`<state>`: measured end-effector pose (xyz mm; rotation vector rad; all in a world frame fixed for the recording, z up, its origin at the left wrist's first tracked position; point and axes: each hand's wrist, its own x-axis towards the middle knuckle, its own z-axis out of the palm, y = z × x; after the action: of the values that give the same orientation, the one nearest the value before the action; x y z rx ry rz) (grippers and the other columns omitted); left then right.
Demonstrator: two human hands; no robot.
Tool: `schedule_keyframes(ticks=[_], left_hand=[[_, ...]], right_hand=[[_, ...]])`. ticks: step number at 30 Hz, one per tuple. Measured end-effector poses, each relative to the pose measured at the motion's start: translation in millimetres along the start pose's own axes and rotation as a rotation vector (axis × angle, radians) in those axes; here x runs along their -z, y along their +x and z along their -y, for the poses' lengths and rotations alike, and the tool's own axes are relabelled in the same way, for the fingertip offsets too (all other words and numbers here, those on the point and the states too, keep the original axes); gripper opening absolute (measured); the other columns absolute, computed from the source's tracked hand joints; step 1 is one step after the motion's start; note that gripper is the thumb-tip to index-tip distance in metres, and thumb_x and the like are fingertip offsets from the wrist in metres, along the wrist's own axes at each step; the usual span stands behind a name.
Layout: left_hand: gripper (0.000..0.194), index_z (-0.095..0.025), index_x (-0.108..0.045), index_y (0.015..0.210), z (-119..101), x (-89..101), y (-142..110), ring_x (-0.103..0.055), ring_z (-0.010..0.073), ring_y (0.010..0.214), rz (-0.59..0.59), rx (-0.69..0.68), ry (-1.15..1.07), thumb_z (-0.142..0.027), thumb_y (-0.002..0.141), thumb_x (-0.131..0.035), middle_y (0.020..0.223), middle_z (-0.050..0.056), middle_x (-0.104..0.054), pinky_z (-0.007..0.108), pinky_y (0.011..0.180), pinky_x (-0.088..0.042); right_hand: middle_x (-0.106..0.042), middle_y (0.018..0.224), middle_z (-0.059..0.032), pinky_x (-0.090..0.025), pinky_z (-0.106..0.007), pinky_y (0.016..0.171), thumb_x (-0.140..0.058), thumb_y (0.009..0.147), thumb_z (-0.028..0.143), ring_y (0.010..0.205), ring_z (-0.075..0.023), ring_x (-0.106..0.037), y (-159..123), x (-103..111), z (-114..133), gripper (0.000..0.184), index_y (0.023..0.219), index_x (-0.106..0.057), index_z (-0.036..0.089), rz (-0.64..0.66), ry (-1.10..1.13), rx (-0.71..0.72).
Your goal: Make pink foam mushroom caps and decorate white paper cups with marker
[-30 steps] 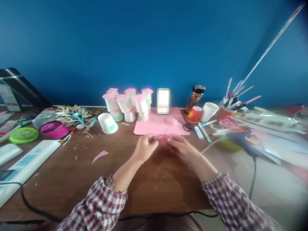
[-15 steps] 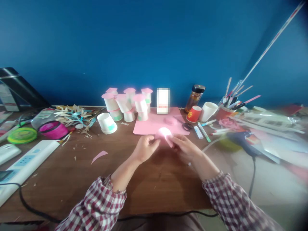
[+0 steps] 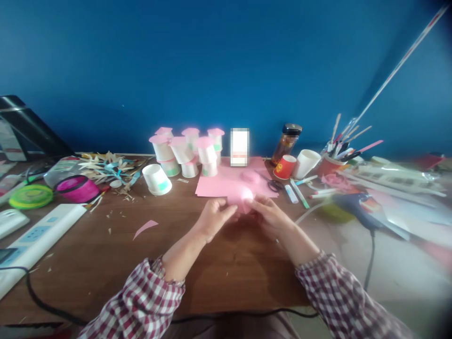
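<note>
A small piece of pink paper [image 3: 238,198] is held in both hands above the desk [image 3: 226,278], by the near edge of the pink sheets [image 3: 212,187]. The left hand [image 3: 213,219] closes narrowly on its left side, thumb toward the viewer; the right hand [image 3: 271,216] pinches the right side, some fingers hidden. Blur and glare obscure the outline and any fold.

For sound handling, the pinch is best kept light and near the edges, since thin paper probably creases under hard pressure. Both hands should stay level, so that the piece is neither twisted nor stretched. A slight tilt would likely reduce the glare and make the edges easier to judge.

The scissors [image 3: 274,185] lie just beyond the right hand, and a blue glue gun [image 3: 353,207] lies farther right; small, close movements would avoid both. The stacked cups [image 3: 183,153], topped with pink paper, stand well apart beyond the left hand.
</note>
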<state>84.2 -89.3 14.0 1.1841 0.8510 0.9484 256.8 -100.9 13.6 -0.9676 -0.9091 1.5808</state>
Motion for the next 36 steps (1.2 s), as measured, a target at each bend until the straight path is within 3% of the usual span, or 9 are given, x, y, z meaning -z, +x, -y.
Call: schedule_keyframes(ticks=[8, 18, 36], left_hand=[[0.027, -0.01, -0.071, 0.086, -2, -5.5, -2, -0.066, 0.0164, 0.072, -0.068, 0.053, -0.07, -0.032, 0.07, -0.071, 0.077, 0.008, -0.071, 0.027, 0.066, -0.054], [0.027, -0.009, -0.07, 0.086, -1, -6.5, -1, -0.066, 0.0163, 0.075, -0.065, 0.087, -0.155, -0.028, 0.067, -0.075, 0.08, 0.009, -0.07, 0.028, 0.069, -0.055], [0.026, -0.008, -0.068, 0.085, 1, -8.9, 0, -0.066, 0.0161, 0.075, -0.116, 0.106, -0.194, -0.025, 0.067, -0.075, 0.078, 0.008, -0.069, 0.027, 0.069, -0.055]], right_hand=[[-0.057, 0.061, 0.0028, -0.04, -0.023, 0.052, -0.077, 0.065, 0.037, 0.056, -0.0096, -0.05, 1, -8, -6, 0.026, 0.069, -0.06, 0.018, -0.038, 0.001, 0.077], [-0.059, 0.061, 0.0034, -0.04, -0.023, 0.05, -0.079, 0.062, 0.036, 0.053, -0.0096, -0.052, 7, -9, -13, 0.027, 0.07, -0.06, 0.018, -0.106, 0.049, 0.078], [-0.06, 0.062, 0.0044, -0.047, -0.024, 0.054, -0.079, 0.062, 0.034, 0.056, -0.0105, -0.056, 4, -13, -12, 0.029, 0.074, -0.058, 0.02, -0.092, 0.074, 0.066]])
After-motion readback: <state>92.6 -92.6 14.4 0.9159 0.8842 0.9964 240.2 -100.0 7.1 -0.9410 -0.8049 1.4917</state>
